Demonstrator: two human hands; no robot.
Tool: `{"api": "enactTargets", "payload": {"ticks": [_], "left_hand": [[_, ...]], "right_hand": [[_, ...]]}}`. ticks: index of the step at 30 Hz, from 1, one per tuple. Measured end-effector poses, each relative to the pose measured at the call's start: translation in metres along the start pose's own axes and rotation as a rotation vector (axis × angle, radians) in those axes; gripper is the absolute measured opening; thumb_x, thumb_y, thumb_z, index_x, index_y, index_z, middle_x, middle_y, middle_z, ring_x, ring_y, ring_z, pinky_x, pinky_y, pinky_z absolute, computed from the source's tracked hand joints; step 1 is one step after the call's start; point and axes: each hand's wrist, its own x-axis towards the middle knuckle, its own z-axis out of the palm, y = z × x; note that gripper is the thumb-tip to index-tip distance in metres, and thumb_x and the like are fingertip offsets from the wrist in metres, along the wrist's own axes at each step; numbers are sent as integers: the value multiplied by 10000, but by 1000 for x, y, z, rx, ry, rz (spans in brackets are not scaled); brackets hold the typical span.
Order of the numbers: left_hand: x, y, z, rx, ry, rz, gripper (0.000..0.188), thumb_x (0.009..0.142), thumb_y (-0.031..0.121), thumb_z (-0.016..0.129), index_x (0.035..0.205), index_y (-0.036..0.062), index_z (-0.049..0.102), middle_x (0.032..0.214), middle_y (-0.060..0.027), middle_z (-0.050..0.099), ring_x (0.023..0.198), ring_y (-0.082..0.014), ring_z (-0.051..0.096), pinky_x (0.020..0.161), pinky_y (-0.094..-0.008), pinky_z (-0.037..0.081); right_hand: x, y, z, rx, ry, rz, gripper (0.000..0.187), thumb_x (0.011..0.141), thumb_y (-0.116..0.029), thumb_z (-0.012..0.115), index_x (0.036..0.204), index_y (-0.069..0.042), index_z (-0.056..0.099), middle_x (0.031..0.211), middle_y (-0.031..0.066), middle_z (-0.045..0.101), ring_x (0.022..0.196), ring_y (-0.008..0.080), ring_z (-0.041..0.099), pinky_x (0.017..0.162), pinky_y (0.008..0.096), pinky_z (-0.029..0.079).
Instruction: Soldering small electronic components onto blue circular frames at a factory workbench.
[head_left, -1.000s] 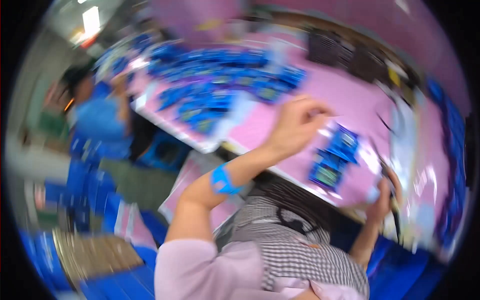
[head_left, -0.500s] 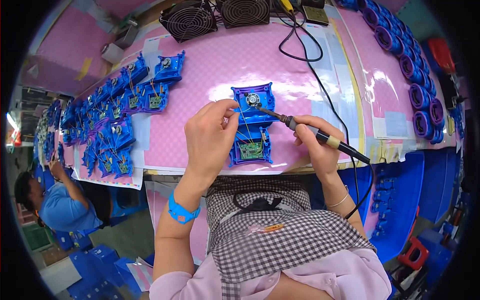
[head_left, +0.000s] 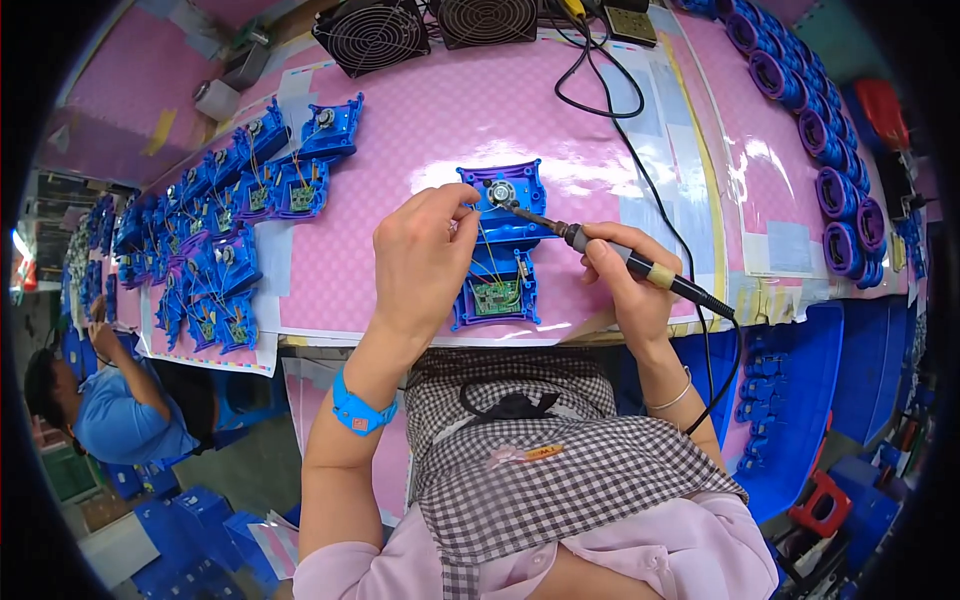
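In front of me lies an opened blue plastic housing (head_left: 531, 205) with a purple inner rim. Its upper half carries a small round speaker (head_left: 502, 194); the lower half holds a green circuit board (head_left: 497, 297). Thin wires (head_left: 489, 250) run between the halves. My left hand (head_left: 425, 255) pinches a thin wire beside the speaker, fingertips closed at the housing's left edge. My right hand (head_left: 635, 275) grips a soldering iron (head_left: 640, 264) like a pen, its tip touching or just above the speaker's lower right edge.
Several similar opened housings (head_left: 222, 250) cover the table's left side. Two black fans (head_left: 372, 38) stand at the back. The iron's black cord (head_left: 655, 180) loops across the table. Blue and purple ring-shaped parts (head_left: 842, 190) line the right. A blue bin (head_left: 800, 400) stands below; a co-worker (head_left: 130, 410) sits left.
The view has shifted slightly. My left fingertips have come a little nearer the speaker with the wire, while the iron's tip stays by the speaker's edge.
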Motion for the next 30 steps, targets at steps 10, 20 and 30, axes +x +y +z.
{"api": "enactTargets", "payload": {"ticks": [10, 20, 30], "left_hand": [[0, 1, 3, 22, 0, 37, 112, 787, 19, 643, 898, 21, 660, 782, -122, 660, 676, -261, 649, 600, -353, 500], [-4, 8, 7, 112, -35, 123, 134, 762, 10, 687, 894, 13, 664, 760, -91, 645, 596, -189, 596, 549, -303, 464], [6, 16, 23, 131, -102, 92, 59, 805, 46, 598, 858, 21, 594, 768, -148, 611, 726, -334, 611, 629, -433, 478]], "right_hand": [[-1, -8, 4, -231, -30, -365, 163, 764, -12, 704, 927, -7, 701, 789, 104, 692, 651, 160, 633, 578, 244, 470], [3, -16, -20, -140, 33, -192, 140, 823, -22, 638, 935, 50, 682, 772, 95, 637, 599, 103, 560, 527, 215, 431], [14, -14, -19, -215, -76, -243, 133, 808, -26, 662, 925, 28, 696, 742, 64, 633, 583, 83, 543, 521, 217, 396]]}}
